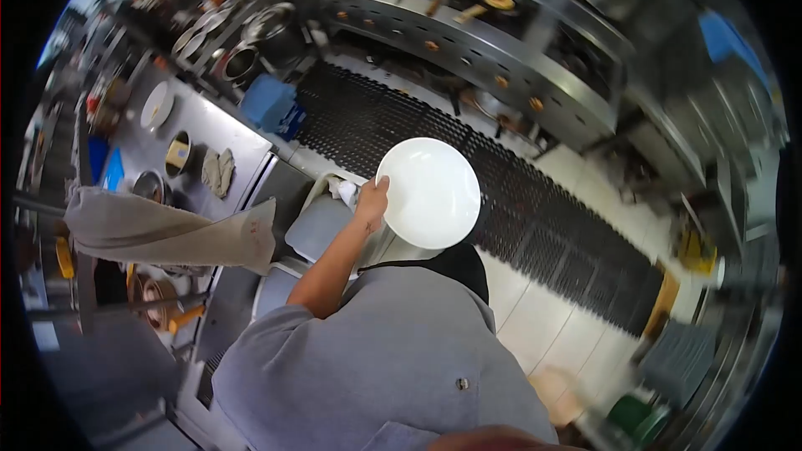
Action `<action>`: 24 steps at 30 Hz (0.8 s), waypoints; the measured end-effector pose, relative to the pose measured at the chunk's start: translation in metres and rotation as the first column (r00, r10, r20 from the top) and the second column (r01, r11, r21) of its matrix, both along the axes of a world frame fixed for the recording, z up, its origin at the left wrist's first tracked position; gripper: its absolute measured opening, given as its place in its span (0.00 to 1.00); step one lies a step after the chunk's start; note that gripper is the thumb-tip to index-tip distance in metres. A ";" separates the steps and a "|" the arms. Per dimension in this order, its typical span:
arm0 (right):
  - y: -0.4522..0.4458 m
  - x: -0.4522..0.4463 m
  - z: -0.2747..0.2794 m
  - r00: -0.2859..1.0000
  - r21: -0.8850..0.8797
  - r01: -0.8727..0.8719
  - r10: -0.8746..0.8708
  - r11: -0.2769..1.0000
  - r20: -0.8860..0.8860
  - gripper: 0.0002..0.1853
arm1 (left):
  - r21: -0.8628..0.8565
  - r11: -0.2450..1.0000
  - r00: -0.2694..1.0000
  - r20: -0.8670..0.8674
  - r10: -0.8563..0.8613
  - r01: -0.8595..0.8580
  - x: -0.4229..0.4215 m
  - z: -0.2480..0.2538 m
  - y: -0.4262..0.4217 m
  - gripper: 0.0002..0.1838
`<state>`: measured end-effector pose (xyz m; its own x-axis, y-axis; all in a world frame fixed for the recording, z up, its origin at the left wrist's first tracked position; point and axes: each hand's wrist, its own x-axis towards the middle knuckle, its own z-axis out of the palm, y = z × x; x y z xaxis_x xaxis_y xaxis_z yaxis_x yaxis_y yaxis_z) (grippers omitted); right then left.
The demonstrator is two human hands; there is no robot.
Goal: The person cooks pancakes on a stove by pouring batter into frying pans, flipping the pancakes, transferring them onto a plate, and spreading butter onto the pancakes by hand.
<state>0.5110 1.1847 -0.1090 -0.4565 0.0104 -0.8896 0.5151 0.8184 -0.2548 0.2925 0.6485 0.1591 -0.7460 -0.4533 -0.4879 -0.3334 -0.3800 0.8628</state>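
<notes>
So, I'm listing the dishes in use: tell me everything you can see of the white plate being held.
The white plate is round, smooth and glossy, with pale reflections, apparently ceramic. No food shows on it. It is held above the floor, its face toward the camera, in front of the gray shirt. The left hand grips its rim; no other contact is clear.

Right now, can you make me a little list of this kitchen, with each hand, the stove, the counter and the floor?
Left hand: gripping a round, glossy white plate by its edge
Right hand: probably the blur at lower right; too smeared to tell its pose
Stove: long, silver metal stove; round golden food in a dark pan
Counter: flat, silver metal counter with a crumpled beige cloth
Floor: black perforated mat on pale tiles
</notes>
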 end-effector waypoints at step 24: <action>-0.736 -0.613 0.265 0.658 -0.621 -0.685 0.690 0.381 -0.302 0.13 | -0.121 0.182 0.199 -0.151 0.968 -0.976 -0.066 0.087 -0.277 0.21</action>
<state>-0.1023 0.4490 0.1563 -0.0287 -0.8587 -0.5117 -0.1415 0.5103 -0.8483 0.2268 0.3712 0.2457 0.3372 -0.8886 -0.3109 0.2272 -0.2437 0.9429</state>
